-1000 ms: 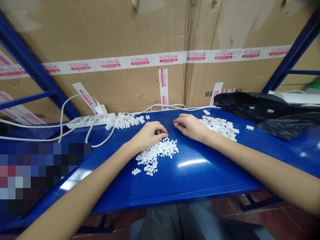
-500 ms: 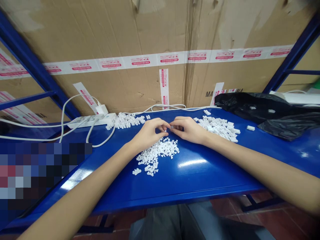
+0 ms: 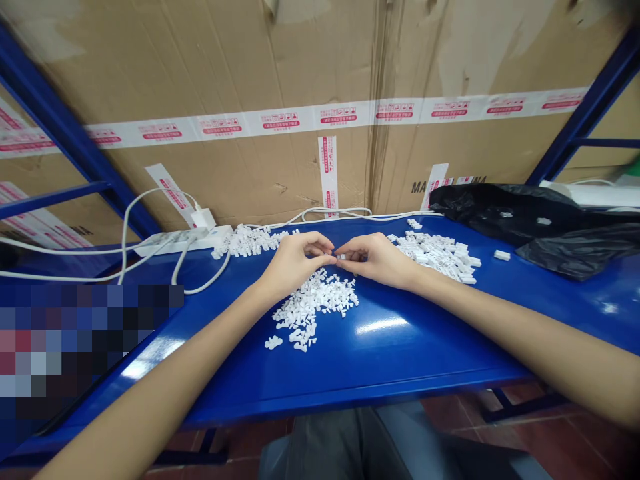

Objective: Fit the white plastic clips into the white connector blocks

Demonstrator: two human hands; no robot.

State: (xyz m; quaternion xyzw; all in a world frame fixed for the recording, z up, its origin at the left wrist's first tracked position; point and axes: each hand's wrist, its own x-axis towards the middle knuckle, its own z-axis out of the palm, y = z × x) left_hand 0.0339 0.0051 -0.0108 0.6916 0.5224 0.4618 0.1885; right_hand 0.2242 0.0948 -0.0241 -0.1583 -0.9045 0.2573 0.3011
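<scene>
My left hand (image 3: pixel 296 261) and my right hand (image 3: pixel 377 259) meet fingertip to fingertip above the blue table. A small white plastic piece (image 3: pixel 341 256) shows between the thumb and fingers of my right hand. My left thumb and fingers are pinched together against it; whatever they grip is too small to make out. Below my left hand lies a loose heap of tiny white plastic parts (image 3: pixel 323 297). Beyond my right wrist is a pile of larger white blocky pieces (image 3: pixel 440 255). Another white pile (image 3: pixel 250 241) sits behind my left hand.
A white power strip (image 3: pixel 185 241) with a plugged-in charger (image 3: pixel 203 219) and looping cables stands at the back left. A black plastic bag (image 3: pixel 560 233) lies at the back right, near a single white piece (image 3: pixel 501 255). Cardboard (image 3: pixel 280 173) walls off the table's rear.
My left hand has shifted slightly, and its thumb and fingers have closed to a pinch at the right fingertips. The white piece in my right hand shows more clearly. The piles look unchanged.
</scene>
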